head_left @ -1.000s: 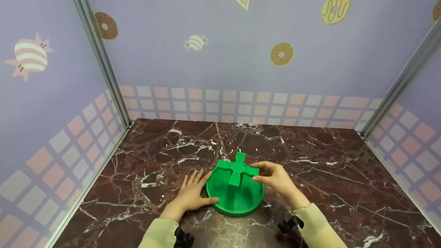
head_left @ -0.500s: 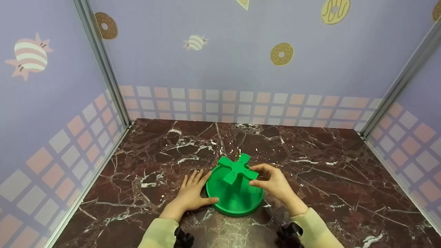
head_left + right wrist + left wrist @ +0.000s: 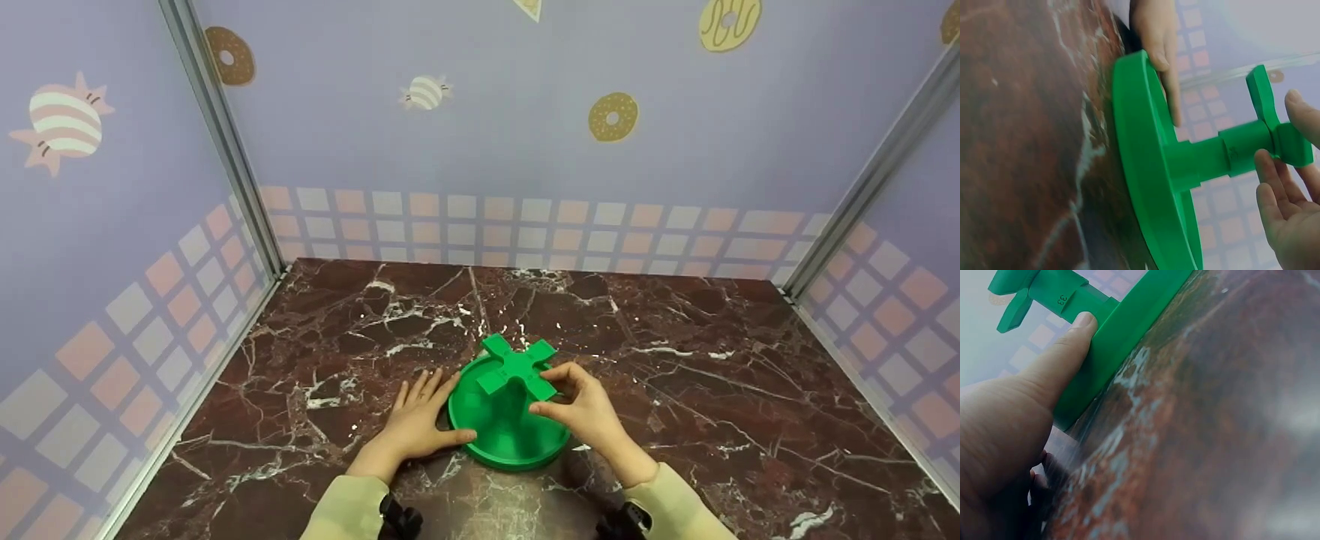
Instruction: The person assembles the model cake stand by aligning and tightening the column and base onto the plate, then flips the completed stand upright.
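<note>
A green cross-shaped handle tops an upright post, which rises from the middle of a round green dish with a raised rim. With thumb and fingers, my right hand pinches the handle's near right arm. My left hand lies spread at the dish's left side, its thumb straight over the rim. In the left wrist view, small dark digits show on the post. The right wrist view has the right fingers beneath the handle, close to the post.
The dish stands on a dark red marbled tabletop. A patterned back wall and side walls with metal corner posts enclose the table. A black strap device is on the left wrist.
My right hand has turned the cross-shaped handle clockwise as seen from above, swinging its held arm toward me and leftward. The left hand and dish stay nearly still.
</note>
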